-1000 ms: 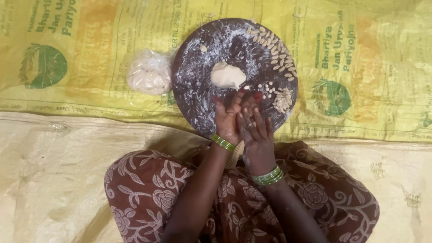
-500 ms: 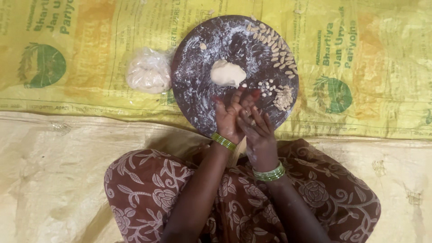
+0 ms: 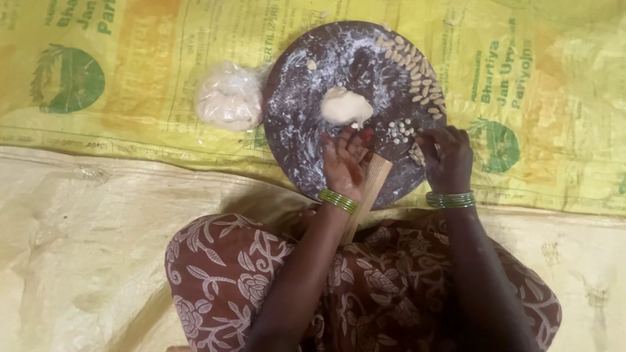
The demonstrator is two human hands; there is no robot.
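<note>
**Operator:** Dough lump (image 3: 346,106) sits near the middle of the round dark board (image 3: 297,140), which is dusted with flour. I see my left hand (image 3: 343,163) just on the near side of that lump, fingers loosely curled, fingertips close to the dough's near edge. Whether they touch it, I cannot tell.

**Observer:** And the right hand?

**Operator:** My right hand (image 3: 447,156) is over the right part of the board, fingers bent down among the small shaped dough pieces (image 3: 417,72) scattered there. It looks pinched on one, but the piece itself is hidden, so I cannot tell what it grips.

**Observer:** What lies between the hands?

**Operator:** One wooden stick (image 3: 368,192), resting on the near rim of the board and slanting toward my lap, just beside the left wrist.

**Observer:** Anything else?

**Operator:** To the left of the board, touching its edge, a clear plastic bag of dough (image 3: 229,99) on the yellow woven sack (image 3: 130,78).
</note>
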